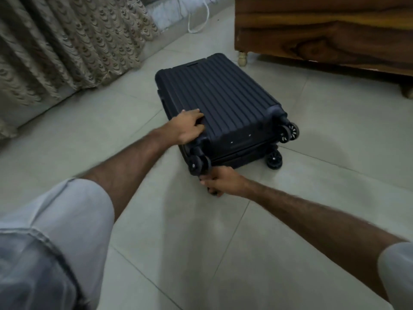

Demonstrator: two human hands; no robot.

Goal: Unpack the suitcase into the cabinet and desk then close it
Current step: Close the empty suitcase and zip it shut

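Head view: suitcase (220,104) lies flat and closed on the floor (312,175) beside a wooden cabinet (324,30). Left hand (188,127) rests on its lid, fingers loosely bent; right hand (220,181) grips 1 bottom wheel. Whether unpacking is finished or unstarted is unclear.

The suitcase (221,104) lies shut, so nothing inside it shows. The fingertips of the right hand (220,180) are curled around something dark beneath the near corner; whether a wheel or a handle, I cannot tell. The wooden furniture (324,30) runs off the top and right edges. The curtain (55,48) is cut off at left.
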